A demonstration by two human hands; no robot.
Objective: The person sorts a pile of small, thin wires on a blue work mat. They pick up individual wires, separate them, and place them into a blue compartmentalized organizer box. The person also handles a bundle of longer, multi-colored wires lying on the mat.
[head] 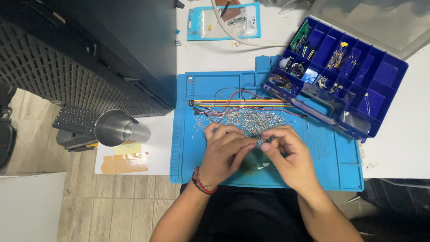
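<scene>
Hands at the lower middle of the frame, over a blue work mat [340,175] laid on a white tabletop [394,148]. Left hand [224,154] with fingers curled inward, fingertips meeting those of the right hand [289,157] at the centre of the frame. Pinched between the two sets of fingertips, something very small, too fine to make out; most likely one piece from the heap of thin metal-legged components [251,120] spread just above the knuckles, touching or nearly touching the fingers. Both hands clenched lightly in a pinch, neither flat nor released. Red and black cord bracelet [202,183] around the left wrist.

Just above the heap, a flat ribbon of coloured jumper wires [242,103] running left to right across the mat, with loose red and black leads curling beside it. To the upper right of the frame, a dark blue compartment box [385,71] with its clear lid thrown open, lower edge resting on the mat, near the right hand but apart from it; small electronic parts and wire coils in several compartments. At the top middle, a light blue plastic packet [224,20] with small parts inside, crossed by a pale cable. At the left, well apart from the hands, a shiny steel cup [118,129] on the tabletop edge, with a yellow sticky note and brown tape strip just below it. Black cabinet [112,49] filling the upper left.
</scene>
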